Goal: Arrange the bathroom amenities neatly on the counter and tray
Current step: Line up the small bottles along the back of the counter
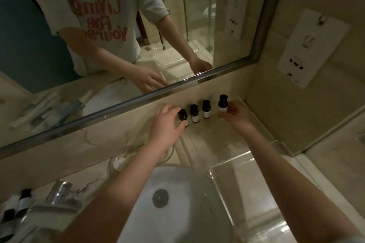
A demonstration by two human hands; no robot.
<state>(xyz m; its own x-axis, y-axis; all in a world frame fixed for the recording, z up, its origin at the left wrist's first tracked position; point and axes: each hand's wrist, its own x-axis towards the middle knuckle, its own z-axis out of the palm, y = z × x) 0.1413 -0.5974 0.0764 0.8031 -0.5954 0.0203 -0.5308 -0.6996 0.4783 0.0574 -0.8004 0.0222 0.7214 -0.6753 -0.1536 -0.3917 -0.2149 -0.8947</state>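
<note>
— Below the mirror's metal frame (126,104), how many small dark glass bottles with black caps and white labels were there?
— Four, upright, in one row. Left hand (166,124) curled its fingers round the leftmost bottle (182,115). Right hand (236,112) pinched the rightmost bottle (222,102). Two middle bottles (194,113) stood untouched. Tray or bare counter beneath: could not tell.

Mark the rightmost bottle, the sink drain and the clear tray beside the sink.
rightmost bottle (222,107): head view, white label.
sink drain (161,197): head view, plug centre.
clear tray (215,181): head view, left rim.
</note>
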